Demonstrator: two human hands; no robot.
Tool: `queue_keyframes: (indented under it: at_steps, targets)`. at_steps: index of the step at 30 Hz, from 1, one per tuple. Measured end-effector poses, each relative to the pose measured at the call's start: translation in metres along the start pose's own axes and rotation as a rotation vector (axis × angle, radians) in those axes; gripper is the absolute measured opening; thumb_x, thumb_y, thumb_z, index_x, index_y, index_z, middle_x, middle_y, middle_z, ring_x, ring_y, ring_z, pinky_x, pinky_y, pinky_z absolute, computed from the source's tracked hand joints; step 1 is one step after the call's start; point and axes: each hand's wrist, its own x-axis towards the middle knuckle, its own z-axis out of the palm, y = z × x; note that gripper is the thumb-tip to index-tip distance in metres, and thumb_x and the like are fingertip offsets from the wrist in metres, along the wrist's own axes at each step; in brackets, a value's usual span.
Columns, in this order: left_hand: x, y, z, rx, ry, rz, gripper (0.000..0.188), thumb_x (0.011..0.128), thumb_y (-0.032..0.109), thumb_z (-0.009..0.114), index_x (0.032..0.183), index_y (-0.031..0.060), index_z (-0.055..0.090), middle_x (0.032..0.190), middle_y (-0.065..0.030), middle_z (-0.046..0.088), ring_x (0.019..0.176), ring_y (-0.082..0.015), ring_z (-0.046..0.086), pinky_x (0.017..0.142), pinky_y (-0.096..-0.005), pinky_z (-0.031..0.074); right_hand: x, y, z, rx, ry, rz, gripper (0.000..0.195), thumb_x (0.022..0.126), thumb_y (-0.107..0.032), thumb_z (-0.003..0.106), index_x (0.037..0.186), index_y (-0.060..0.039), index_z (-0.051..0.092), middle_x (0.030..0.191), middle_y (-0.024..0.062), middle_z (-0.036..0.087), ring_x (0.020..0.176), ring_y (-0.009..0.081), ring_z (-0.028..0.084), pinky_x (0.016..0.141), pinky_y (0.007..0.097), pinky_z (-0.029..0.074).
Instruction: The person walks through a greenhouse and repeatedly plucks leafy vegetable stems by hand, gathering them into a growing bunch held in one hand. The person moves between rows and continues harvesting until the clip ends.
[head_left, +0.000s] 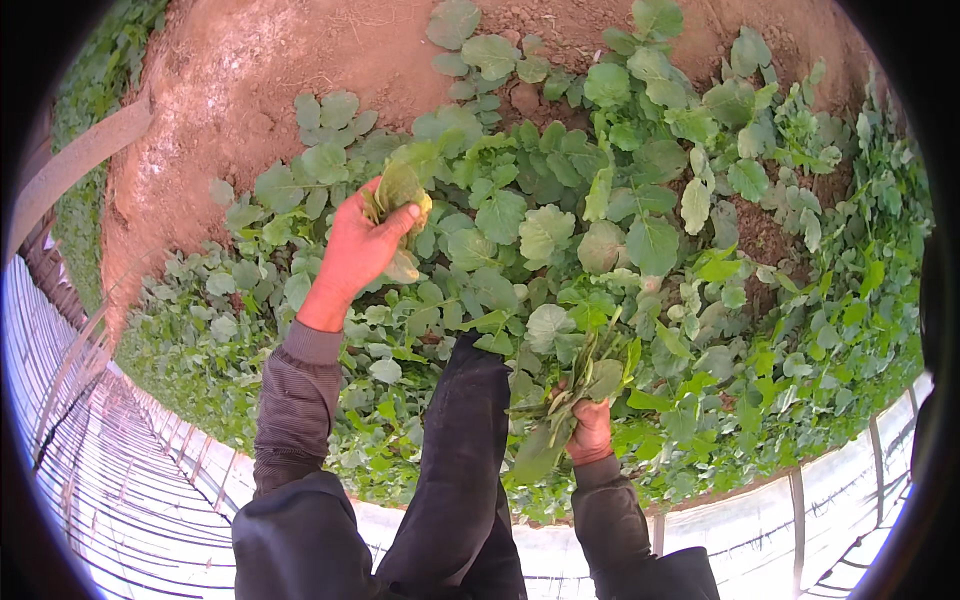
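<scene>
My left hand (367, 240) is raised over the plants at the left of centre, its thumb and fingers closed on a few leaves (399, 187), some of them yellowed. Lower down and to the right, my right hand (591, 429) grips a bunch of picked leaves and stems (577, 390), which spreads out above and to the left of the fist. Leafy green plants (501, 217) with broad, lobed leaves grow densely beneath and between both hands. The fingers of my right hand are partly hidden by the bunch.
Bare reddish soil (247, 75) stretches along the upper left. A pale curved beam (82, 161) crosses the left edge, and translucent sheeting with ribs (135, 480) borders the planting at the lower left. My dark-clad leg (465, 450) stands among the leaves at the lower centre.
</scene>
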Motion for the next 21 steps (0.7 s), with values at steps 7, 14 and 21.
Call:
queue_keyframes:
  at_steps: [7, 14, 21]
  targets:
    - [-0.087, -0.004, 0.151, -0.184, -0.471, -0.441, 0.027, 0.089, 0.013, 0.072, 0.112, -0.0003, 0.065, 0.102, -0.0037, 0.069, 0.091, -0.0115, 0.061, 0.083, -0.0290, 0.050, 0.036, -0.037, 0.041, -0.531, 0.138, -0.329, 0.039, 0.074, 0.008, 0.054, 0.112, 0.0037, 0.060, 0.104, 0.0070, 0.068, 0.085, 0.0175, 0.066, 0.079, 0.0332, 0.055]
    - [-0.125, -0.045, 0.220, -0.220, -0.225, -0.326, 0.048, 0.090, 0.019, 0.073, 0.121, -0.0072, 0.047, 0.108, -0.0125, 0.065, 0.096, -0.0173, 0.063, 0.086, -0.0302, 0.051, 0.028, -0.004, 0.022, -0.407, 0.142, -0.560, 0.069, 0.083, -0.047, 0.077, 0.125, 0.0023, 0.054, 0.114, 0.0048, 0.063, 0.100, 0.0141, 0.058, 0.088, 0.0307, 0.048]
    - [-0.175, -0.035, 0.234, -0.198, -0.223, -0.289, 0.060, 0.096, 0.035, 0.066, 0.139, 0.0042, 0.038, 0.134, -0.0124, 0.050, 0.119, -0.0196, 0.051, 0.101, -0.0322, 0.042, -0.015, 0.029, 0.030, -0.133, 0.011, -0.582, 0.109, 0.077, -0.061, 0.076, 0.148, -0.0026, 0.017, 0.139, 0.0099, 0.046, 0.125, 0.0183, 0.046, 0.106, 0.0328, 0.038]
